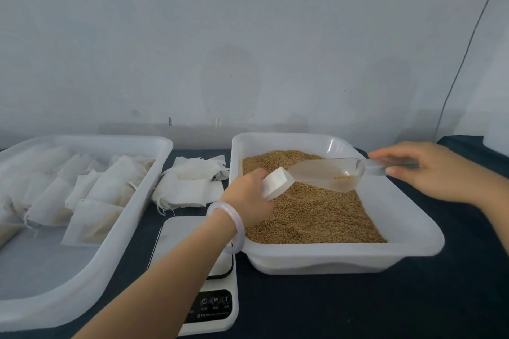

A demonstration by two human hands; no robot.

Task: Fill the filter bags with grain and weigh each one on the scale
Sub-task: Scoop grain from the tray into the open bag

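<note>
A white tub point(407, 217) on the right holds golden-brown grain point(311, 215). Over the grain my left hand point(248, 195) grips a white filter bag point(275, 182) with its mouth held open toward the right. My right hand point(429, 170) holds the handle of a clear plastic scoop point(327, 173). The scoop's lip meets the bag's mouth, and a few grains lie near the scoop's handle end. A white digital scale point(190, 239) sits in front between the two tubs, its platform partly hidden under my left forearm.
A second white tub point(132, 228) on the left holds several filled filter bags point(91, 195). A loose pile of flat filter bags point(192, 181) lies on the dark cloth between the tubs. A grey wall stands close behind, with a thin cable point(465, 55) running down at right.
</note>
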